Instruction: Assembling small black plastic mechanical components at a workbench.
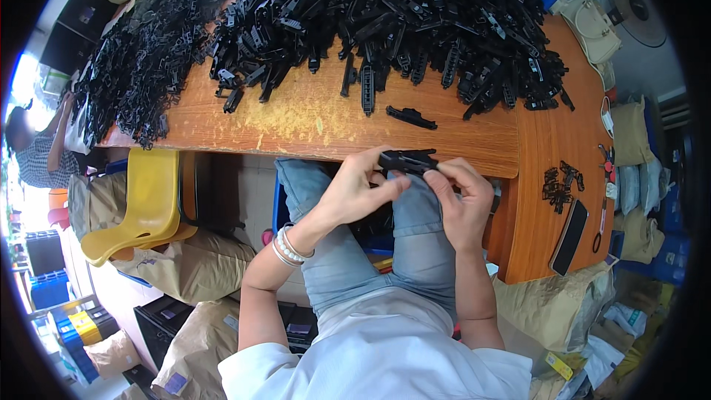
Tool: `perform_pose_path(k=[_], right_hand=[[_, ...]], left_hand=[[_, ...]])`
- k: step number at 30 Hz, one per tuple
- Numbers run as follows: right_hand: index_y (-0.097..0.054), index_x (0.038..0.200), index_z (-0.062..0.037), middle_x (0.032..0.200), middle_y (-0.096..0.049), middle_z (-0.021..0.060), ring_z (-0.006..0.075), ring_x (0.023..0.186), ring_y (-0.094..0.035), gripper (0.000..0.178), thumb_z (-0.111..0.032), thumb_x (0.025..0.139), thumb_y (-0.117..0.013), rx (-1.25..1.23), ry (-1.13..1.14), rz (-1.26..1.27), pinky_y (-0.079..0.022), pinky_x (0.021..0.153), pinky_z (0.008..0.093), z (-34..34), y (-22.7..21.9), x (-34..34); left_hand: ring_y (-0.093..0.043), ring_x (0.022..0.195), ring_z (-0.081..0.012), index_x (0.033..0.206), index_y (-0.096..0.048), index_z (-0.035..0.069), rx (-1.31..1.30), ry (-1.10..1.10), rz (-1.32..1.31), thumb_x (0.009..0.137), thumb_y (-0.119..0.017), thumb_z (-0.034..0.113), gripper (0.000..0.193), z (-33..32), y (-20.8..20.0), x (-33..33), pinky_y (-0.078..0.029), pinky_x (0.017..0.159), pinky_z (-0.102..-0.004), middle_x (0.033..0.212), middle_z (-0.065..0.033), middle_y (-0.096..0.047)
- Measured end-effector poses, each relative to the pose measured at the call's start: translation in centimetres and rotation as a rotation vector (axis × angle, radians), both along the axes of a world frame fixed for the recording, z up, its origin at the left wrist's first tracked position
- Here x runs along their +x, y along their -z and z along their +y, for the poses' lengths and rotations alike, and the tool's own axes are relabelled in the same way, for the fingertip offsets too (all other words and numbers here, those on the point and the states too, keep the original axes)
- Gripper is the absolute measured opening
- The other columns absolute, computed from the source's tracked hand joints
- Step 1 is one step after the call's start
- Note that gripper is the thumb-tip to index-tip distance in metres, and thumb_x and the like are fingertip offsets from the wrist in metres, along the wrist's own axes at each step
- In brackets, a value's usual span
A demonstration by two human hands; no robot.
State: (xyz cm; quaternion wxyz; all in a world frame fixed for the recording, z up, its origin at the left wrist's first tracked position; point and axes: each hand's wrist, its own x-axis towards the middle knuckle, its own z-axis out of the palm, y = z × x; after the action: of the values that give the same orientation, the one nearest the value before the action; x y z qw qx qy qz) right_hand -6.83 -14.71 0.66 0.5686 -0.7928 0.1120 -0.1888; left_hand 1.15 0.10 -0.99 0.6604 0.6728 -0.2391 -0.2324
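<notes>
Above my lap, at the table's front edge, a long black plastic part [407, 161] is held between my two hands. My left hand [361, 189] is closed on its left end, with the thumb along the near side. At its right end the fingers of my right hand [464, 196] pinch it; the fingertips partly hide that end. A similar loose black part [412, 117] lies on the wooden table [296, 130] just beyond my hands. Farther back rises a large heap of black plastic parts [385, 15].
Smaller black pieces form a second heap [141, 67] at the left. On the right side of the table lie a small cluster of black pieces [561, 185], a phone [569, 237] and scissors [598, 237]. A yellow chair [152, 204] stands left; another person [44, 148] is at far left.
</notes>
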Motion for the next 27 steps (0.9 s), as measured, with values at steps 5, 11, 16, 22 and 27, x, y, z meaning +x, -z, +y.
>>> perform_pose_path(k=[5, 11, 16, 22, 27], right_hand=[[-0.060, 0.079, 0.0035, 0.080, -0.055, 0.0033, 0.0095, 0.067, -0.049, 0.016, -0.001, 0.069, -0.072, 0.084, -0.078, 0.047, -0.039, 0.058, 0.0210, 0.4, 0.8, -0.3], [-0.062, 0.093, 0.0052, 0.086, -0.054, 0.0048, 0.0098, 0.076, -0.053, 0.025, -0.004, 0.072, -0.070, 0.425, -0.241, 0.013, -0.040, 0.059, 0.0196, 1.2, 1.2, 0.2], [-0.060, 0.095, 0.0084, 0.087, -0.055, 0.0069, 0.0113, 0.069, -0.054, 0.021, -0.001, 0.076, -0.065, 0.471, -0.154, 0.020, -0.038, 0.053, 0.0198, 1.2, 1.4, 0.5], [-0.060, 0.095, 0.0094, 0.087, -0.056, 0.0091, 0.0108, 0.061, -0.054, 0.020, 0.002, 0.077, -0.061, 0.509, -0.137, 0.068, -0.036, 0.049, 0.0195, 0.4, 2.3, 0.1], [-0.061, 0.096, 0.0083, 0.087, -0.056, 0.0096, 0.0103, 0.061, -0.053, 0.020, 0.003, 0.077, -0.061, 0.548, -0.130, 0.066, -0.037, 0.050, 0.0195, 0.5, 2.4, 0.2]], left_hand=[[-0.050, 0.060, -0.0064, 0.082, -0.060, 0.000, -0.114, 0.013, 0.181, 0.075, -0.069, 0.008, 0.015, 0.3, 0.2, 0.1, -0.039, 0.053, -0.0173, 0.077, -0.0002, -0.057], [-0.045, 0.064, -0.0058, 0.082, -0.062, -0.001, -0.253, 0.015, -0.040, 0.075, -0.070, 0.010, 0.016, 1.2, 0.9, -0.2, -0.034, 0.056, -0.0191, 0.075, 0.0001, -0.052], [-0.055, 0.064, -0.0127, 0.090, -0.062, -0.003, -0.180, 0.178, -0.035, 0.088, -0.054, 0.027, 0.030, 4.0, 0.8, 2.9, -0.047, 0.054, -0.0230, 0.080, -0.0062, -0.057], [-0.053, 0.082, -0.0288, 0.087, -0.061, 0.001, 0.794, -0.573, -1.025, 0.073, -0.060, 0.001, 0.014, 9.7, 2.9, 10.9, -0.045, 0.071, -0.0353, 0.088, -0.0114, -0.054], [-0.056, 0.074, -0.0252, 0.082, -0.058, -0.002, 0.924, -0.491, -1.077, 0.074, -0.060, 0.001, 0.009, 10.1, 3.8, 11.0, -0.046, 0.066, -0.0343, 0.086, -0.0123, -0.056]])
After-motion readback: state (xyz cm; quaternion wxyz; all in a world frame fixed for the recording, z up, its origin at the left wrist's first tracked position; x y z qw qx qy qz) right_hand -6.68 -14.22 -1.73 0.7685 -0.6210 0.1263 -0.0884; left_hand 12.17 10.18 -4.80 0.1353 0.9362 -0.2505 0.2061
